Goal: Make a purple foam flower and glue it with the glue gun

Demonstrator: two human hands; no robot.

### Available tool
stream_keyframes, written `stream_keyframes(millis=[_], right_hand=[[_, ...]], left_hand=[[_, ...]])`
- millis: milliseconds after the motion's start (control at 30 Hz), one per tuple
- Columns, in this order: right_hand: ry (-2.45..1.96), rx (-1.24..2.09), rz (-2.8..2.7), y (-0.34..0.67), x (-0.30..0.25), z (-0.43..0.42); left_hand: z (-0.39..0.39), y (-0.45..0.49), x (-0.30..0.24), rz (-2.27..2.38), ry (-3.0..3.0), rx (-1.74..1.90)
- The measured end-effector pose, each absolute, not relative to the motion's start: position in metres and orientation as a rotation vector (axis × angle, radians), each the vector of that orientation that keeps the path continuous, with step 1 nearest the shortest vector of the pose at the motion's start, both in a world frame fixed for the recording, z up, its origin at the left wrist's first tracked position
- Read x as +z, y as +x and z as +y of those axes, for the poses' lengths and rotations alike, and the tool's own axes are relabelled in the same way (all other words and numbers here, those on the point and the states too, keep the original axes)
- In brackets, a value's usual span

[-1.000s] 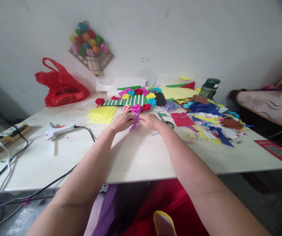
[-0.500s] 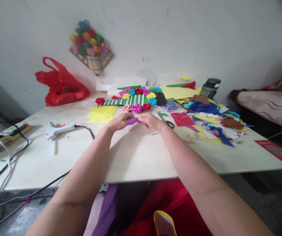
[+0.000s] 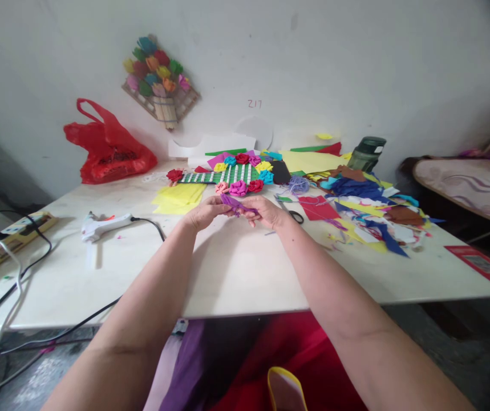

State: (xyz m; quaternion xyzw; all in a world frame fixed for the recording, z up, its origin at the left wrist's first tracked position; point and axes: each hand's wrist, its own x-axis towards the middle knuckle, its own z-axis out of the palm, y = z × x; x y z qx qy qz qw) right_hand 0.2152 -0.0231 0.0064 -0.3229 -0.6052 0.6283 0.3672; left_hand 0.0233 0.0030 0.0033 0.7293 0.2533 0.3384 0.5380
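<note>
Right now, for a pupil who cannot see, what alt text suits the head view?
A person's bare left hand and bare right hand hold a crumpled purple piece over a white table, before a green, guitar-shaped craft edged with colourful flowers. A white glue gun lies left, coloured scraps right.

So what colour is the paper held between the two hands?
The paper is purple, seen in the head view, the only one.

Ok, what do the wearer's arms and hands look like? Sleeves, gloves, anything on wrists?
Left forearm and right forearm are bare in view: no sleeves, watch or bands. Left hand and right hand ungloved; rings too small to tell.
</note>
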Motion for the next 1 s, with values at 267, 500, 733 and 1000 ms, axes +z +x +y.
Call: stream_keyframes(millis=[267,500,733,1000], right_hand=[[-1.149,1.326,-1.674,0.211,-0.002,-0.017],[-1.326,0.623,-1.89,0.209,-0.005,-0.01],[-1.194,0.336,-2.093,0.211,0.0,-0.017],[-1.186,-0.157,-2.237,0.209,0.0,-0.022]], left_hand=[[0.001,0.029,0.0,0.791,1.625,0.816],[-0.001,0.037,0.005,0.966,1.364,0.88],[0.001,0.035,0.007,0.928,1.137,0.813],[0.001,0.036,0.006,0.912,1.047,0.758]])
